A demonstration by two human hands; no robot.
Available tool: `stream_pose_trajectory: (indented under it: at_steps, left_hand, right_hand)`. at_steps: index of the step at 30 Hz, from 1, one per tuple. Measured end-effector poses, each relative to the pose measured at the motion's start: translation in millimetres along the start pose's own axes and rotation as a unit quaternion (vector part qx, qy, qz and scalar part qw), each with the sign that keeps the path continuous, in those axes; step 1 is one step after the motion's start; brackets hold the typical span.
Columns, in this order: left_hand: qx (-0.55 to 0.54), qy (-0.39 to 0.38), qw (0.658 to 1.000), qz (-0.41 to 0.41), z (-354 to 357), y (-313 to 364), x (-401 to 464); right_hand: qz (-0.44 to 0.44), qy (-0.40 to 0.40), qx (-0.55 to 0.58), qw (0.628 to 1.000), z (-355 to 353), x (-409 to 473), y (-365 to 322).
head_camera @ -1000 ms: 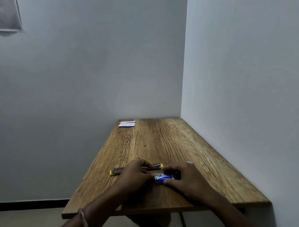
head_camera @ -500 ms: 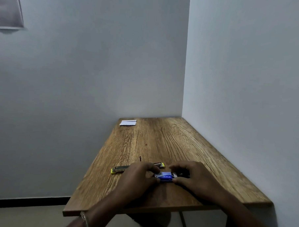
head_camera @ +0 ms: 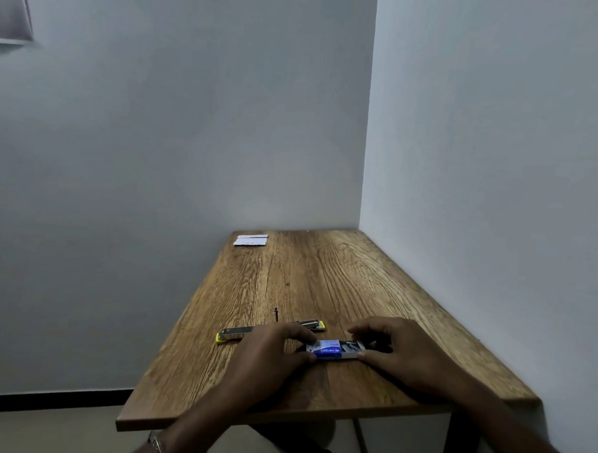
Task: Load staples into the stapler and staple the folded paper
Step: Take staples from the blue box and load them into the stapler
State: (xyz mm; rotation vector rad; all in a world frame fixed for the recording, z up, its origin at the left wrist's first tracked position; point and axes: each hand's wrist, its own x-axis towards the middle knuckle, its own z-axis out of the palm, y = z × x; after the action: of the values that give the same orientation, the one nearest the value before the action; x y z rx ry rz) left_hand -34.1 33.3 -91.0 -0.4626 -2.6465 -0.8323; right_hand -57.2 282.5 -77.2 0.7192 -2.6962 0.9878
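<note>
Staple box (head_camera: 333, 350), near the table (head_camera: 322, 278) front edge: my left hand (head_camera: 268, 353) pinches its sleeve, my right hand (head_camera: 398, 350) has now drawn the tray out, staples exposed; stapler (head_camera: 238, 334) lies open just behind, unloaded; folded paper (head_camera: 250, 240) at far-left corner.

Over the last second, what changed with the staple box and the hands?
The right hand has slid the staple box tray out rightward, exposing staples; the left hand still holds the sleeve. The stapler, folded paper and table stayed put.
</note>
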Motion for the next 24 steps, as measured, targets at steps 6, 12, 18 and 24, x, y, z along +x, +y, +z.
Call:
stream_pose_trajectory:
  at_steps: [6, 12, 18, 24]
  left_hand:
    - [0.014, 0.007, 1.0, -0.002, 1.9, -0.9, -0.8]
    - [0.036, 0.022, 0.999, 0.006, 3.7, -1.6, -1.1]
    - [0.045, 0.024, 0.999, 0.011, 5.2, -3.0, -1.7]
    - [0.047, 0.032, 0.998, 0.008, 3.8, -1.7, -2.2]
  right_hand:
    - [0.012, -0.029, -0.05, 0.998, -6.5, 11.7, -12.3]
    - [0.015, -0.068, -0.152, 0.986, -9.8, 29.3, -28.0]
    - [-0.003, -0.092, -0.256, 0.962, -6.6, 41.1, -35.2]
    - [-0.012, -0.041, -0.23, 0.972, -3.1, 32.0, -30.5]
